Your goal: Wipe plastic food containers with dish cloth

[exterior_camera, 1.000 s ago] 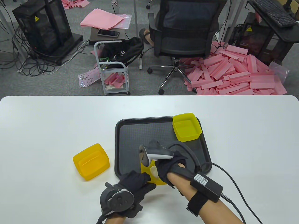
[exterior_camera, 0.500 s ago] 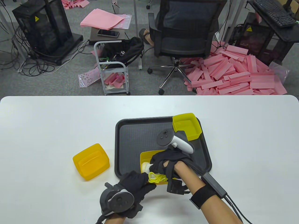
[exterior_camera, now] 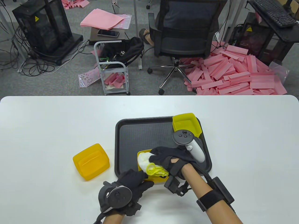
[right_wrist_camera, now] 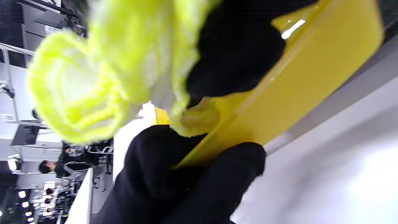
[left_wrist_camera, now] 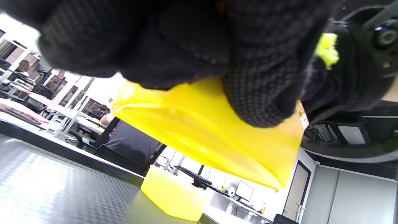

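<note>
Gripping with our left hand [exterior_camera: 130, 186], we held the near edge of the yellow container [exterior_camera: 143, 155] that sat at the front of the black tray [exterior_camera: 130, 140]; the left wrist view showed our gloved fingers [left_wrist_camera: 258, 93] clamped over its rim, with the container tilted up off the tray floor. Further left, well apart from the tray, an orange-yellow container [exterior_camera: 91, 161] stood by itself on the white table [exterior_camera: 46, 121], mouth up and untouched by either hand.

Moving right, we had the dish cloth [exterior_camera: 150, 164], a white and yellow-green bundle, pressed into the held container. Our right hand [exterior_camera: 167, 158] was closed around that cloth, fingers curled over it and pushing it down against the inside. The right wrist view showed the cloth's looped edge [right_wrist_camera: 80, 90] bunched against the container wall [right_wrist_camera: 298, 77], with the fingers of our left hand pinching the same wall from below.

At the far right corner of the tray a third yellow container [exterior_camera: 186, 124] rested upright, with no hand touching it.

We judged the task to be partway through: one container was being wiped at that moment. Whether the other two were already clean, we could not tell, since nothing visible marked them as wiped or dirty. At the least, the wiping of the held one remained to be finished.
</note>
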Action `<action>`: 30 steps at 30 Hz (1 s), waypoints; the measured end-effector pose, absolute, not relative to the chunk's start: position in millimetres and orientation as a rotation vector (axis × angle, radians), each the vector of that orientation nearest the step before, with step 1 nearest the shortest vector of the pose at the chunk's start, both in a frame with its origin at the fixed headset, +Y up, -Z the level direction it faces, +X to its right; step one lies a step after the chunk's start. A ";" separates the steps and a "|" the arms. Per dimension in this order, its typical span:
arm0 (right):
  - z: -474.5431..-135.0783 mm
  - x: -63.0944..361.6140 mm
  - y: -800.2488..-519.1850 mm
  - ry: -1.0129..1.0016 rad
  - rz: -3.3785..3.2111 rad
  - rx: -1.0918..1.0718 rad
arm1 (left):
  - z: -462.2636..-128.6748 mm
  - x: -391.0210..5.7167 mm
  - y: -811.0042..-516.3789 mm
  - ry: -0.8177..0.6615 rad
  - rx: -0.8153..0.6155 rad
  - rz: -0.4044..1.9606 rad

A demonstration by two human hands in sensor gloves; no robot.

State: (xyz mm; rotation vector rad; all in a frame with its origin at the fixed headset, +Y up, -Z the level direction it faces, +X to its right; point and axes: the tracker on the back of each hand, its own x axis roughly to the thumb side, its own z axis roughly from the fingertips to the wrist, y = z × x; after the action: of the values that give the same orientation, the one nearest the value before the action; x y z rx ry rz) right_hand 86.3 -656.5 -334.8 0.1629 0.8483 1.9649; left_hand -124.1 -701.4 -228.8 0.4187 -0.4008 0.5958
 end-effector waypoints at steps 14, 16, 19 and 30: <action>-335.8 167.5 -646.8 0.597 1.852 0.202 | -237.4 -145.8 -706.9 -0.298 0.406 0.625; -335.4 182.3 -650.5 0.521 1.858 0.169 | -238.2 -148.1 -707.5 -0.288 0.407 0.635; -331.9 194.7 -663.2 0.464 1.931 0.147 | -238.4 -150.1 -707.1 -0.277 0.411 0.639; -306.9 153.8 -753.6 0.522 1.633 0.223 | -237.6 -148.5 -707.1 -0.270 0.422 0.636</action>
State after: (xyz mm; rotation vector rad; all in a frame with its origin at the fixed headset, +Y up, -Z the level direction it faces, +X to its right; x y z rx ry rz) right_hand 153.8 -753.6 -306.9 0.2233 0.5219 1.6334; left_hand -148.5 -707.1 -237.6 0.4216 -0.2702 0.6355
